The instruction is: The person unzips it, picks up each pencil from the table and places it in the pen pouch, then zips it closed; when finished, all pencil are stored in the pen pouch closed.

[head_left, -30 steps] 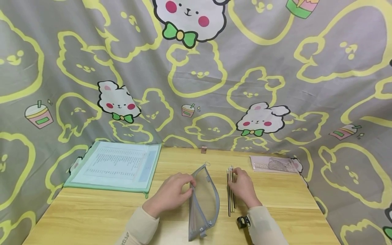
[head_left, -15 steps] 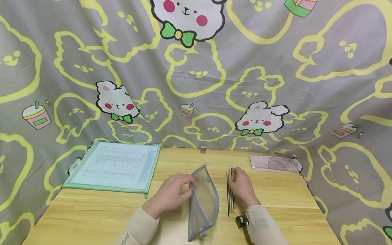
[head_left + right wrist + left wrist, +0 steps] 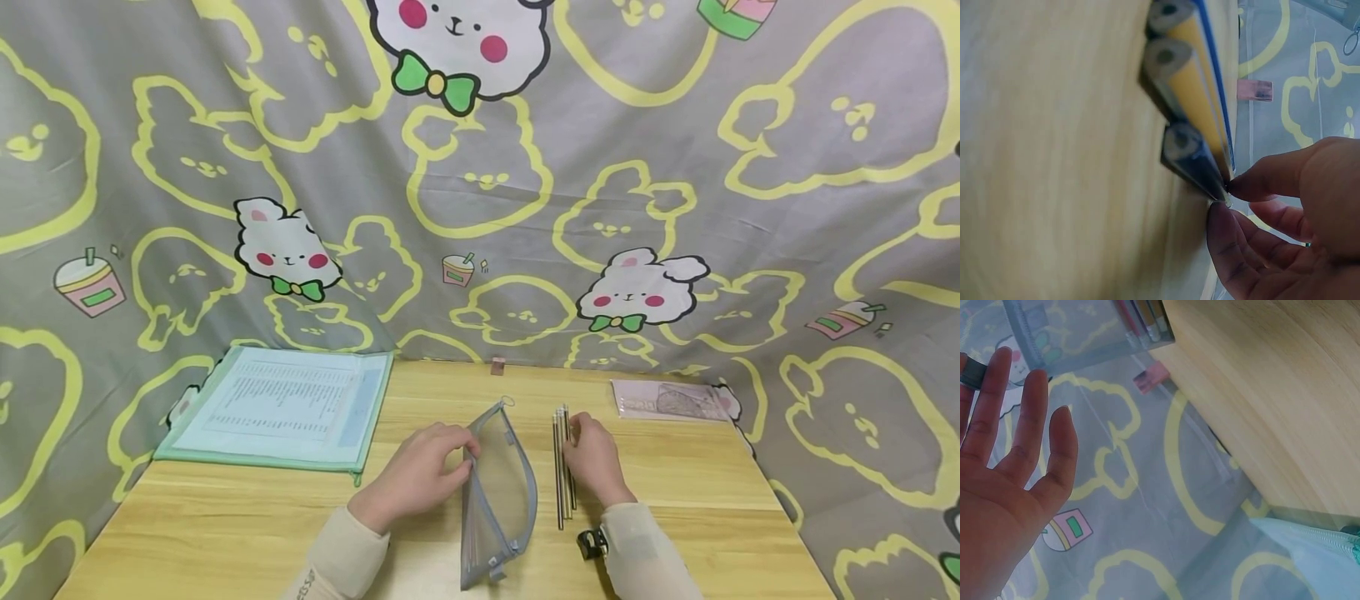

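Pinching gaping grey pouch (image 3: 480,529) in left hand (image 3: 420,475); pinching pencils (image 3: 558,479) by far end in right hand (image 3: 595,458), right of pouch.

The left grip (image 3: 420,469) pinches a gaping grey pouch (image 3: 477,533); the right grip (image 3: 596,462) holds pencils (image 3: 558,475) beside it.

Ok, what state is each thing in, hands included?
Pouch: unzipped, mouth spread open.
Pouched pencils: inside, seen through the mesh.
Loose pencils: side by side, near ends unsharpened.
Folder: lying flat, printed sheet inside.
Packet: lying flat; seal unclear.
Left hand: pinching the pouch's edge.
Right hand: pinching at loose pencils.
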A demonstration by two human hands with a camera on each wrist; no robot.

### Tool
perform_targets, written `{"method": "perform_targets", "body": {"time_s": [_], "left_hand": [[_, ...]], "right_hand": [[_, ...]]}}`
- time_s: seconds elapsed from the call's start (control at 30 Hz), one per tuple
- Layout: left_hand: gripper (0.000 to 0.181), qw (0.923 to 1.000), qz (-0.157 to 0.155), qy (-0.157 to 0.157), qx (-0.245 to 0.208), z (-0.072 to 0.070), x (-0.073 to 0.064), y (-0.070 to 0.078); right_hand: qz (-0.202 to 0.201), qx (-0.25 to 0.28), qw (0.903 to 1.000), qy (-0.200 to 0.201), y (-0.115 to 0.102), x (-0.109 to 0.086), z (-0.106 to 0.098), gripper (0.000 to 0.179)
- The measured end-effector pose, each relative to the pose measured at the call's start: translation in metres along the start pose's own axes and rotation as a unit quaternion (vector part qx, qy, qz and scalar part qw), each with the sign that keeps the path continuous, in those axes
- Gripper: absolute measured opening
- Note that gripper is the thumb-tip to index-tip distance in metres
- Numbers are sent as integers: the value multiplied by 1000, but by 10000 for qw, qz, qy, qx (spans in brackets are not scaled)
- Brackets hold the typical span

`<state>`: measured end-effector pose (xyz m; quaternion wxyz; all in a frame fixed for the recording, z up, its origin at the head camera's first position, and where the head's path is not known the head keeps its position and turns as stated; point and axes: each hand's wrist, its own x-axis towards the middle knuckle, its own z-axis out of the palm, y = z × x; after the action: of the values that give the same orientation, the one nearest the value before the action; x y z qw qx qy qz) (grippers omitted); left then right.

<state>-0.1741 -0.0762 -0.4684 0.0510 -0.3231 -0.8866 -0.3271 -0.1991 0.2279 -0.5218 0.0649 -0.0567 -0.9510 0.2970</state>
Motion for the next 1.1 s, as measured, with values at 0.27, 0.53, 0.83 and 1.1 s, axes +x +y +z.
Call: {"method": "perform_targets", "body": {"time_s": [0.27, 0.53, 0.83, 1.1], "left_hand": [[14, 10000, 37, 9, 52, 0, 0, -1], [14, 10000, 48, -15, 33, 0, 0, -2], [14, 10000, 68, -53, -19, 1, 1, -1], [14, 10000, 74, -38, -5, 2, 1, -1]], "right_hand": [[48, -319, 9995, -67, -2, -1, -1, 38], [350, -553, 9975, -250, -3, -4, -4, 33], [504, -287, 9981, -228, 0, -6, -8, 36], [406, 309, 9984, -230, -18, -12, -20, 30]]}}
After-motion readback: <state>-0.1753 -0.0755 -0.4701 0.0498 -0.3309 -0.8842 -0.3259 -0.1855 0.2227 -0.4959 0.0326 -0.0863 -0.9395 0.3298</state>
